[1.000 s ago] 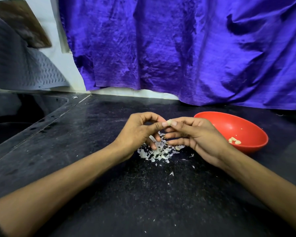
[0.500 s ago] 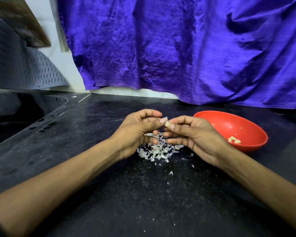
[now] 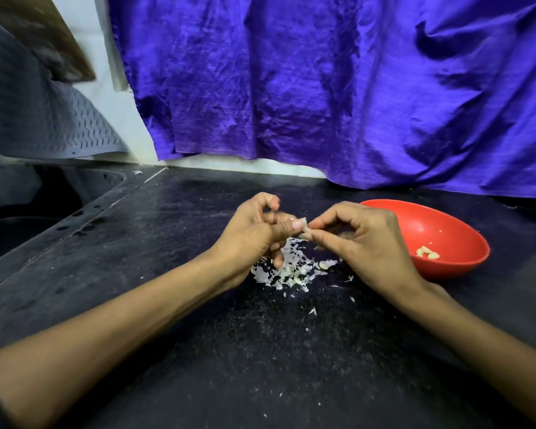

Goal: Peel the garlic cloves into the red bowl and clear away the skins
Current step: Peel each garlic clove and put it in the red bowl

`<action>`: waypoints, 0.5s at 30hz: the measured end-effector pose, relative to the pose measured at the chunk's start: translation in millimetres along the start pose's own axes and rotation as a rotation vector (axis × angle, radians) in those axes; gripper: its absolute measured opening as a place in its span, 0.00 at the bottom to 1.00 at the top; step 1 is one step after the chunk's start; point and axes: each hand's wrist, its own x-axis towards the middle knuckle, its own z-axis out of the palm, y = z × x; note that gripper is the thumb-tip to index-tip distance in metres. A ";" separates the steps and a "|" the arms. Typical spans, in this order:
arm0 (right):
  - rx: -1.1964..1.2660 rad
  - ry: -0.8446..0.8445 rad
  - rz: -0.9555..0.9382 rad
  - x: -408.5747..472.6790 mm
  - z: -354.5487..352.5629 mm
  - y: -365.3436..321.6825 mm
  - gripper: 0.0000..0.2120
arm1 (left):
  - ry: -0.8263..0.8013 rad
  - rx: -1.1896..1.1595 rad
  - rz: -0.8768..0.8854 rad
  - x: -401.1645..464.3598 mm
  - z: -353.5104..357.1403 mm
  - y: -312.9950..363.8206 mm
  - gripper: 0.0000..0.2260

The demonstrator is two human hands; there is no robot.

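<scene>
Above the centre of a dark, speckled stone counter [image 3: 198, 351], two bare hands meet fingertip to fingertip over a heap of white, papery garlic skins [image 3: 287, 267]. Left hand [image 3: 251, 233]: fingers curled, thumb and forefinger pinching one end of a small pale garlic clove [image 3: 304, 226] with a flake of skin standing up from it. Right hand [image 3: 362, 239]: fingers likewise curled, thumb and forefinger pinching the other end of the same clove, so that each grip is closed on it and the clove is held clear of the counter, just above the heap. Heap of skins: lying on the counter directly beneath and between the two hands, partly hidden by the left fingers, with a small pale piece [image 3: 324, 265] at its right edge that may be a clove, and loose flakes scattered toward the viewer. Round red plastic bowl [image 3: 464, 243]: resting on the counter just beside and behind the right hand, its near rim hidden by that hand; a few peeled, yellowish cloves [image 3: 427, 252] lie at its bottom. Both forearms reach in from the lower corners of the view. Background: a wrinkled blue-violet cloth [image 3: 322, 88] hanging over the wall behind the counter; a grey, ridged mat [image 3: 50, 122] draped at upper left; a dark sink basin [image 3: 28, 212] set into the counter at far left.
</scene>
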 end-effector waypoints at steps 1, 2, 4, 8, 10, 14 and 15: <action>-0.044 -0.003 -0.025 0.7 -0.3 1.5 0.03 | 0.013 -0.002 0.018 0.6 -1.1 0.6 0.16; -0.039 -0.006 -0.008 1.3 -0.6 2.8 0.03 | 0.028 0.001 0.036 1.5 -2.0 1.1 0.16; 0.100 -0.011 0.098 2.6 0.2 3.5 0.04 | 0.083 0.032 0.063 2.7 -5.3 0.6 0.14; 0.340 -0.002 0.235 6.3 1.9 3.3 0.10 | 0.145 0.159 0.076 1.3 -8.1 -2.6 0.09; 0.402 -0.007 0.260 8.1 1.9 3.3 0.13 | 0.117 0.176 0.082 0.0 -6.8 -3.0 0.09; 0.426 -0.016 0.293 8.3 2.0 1.9 0.12 | 0.060 0.141 0.102 -0.1 -4.6 -1.1 0.11; 0.424 -0.016 0.297 8.1 1.9 2.1 0.12 | 0.054 0.138 0.108 -0.2 -4.4 -0.7 0.11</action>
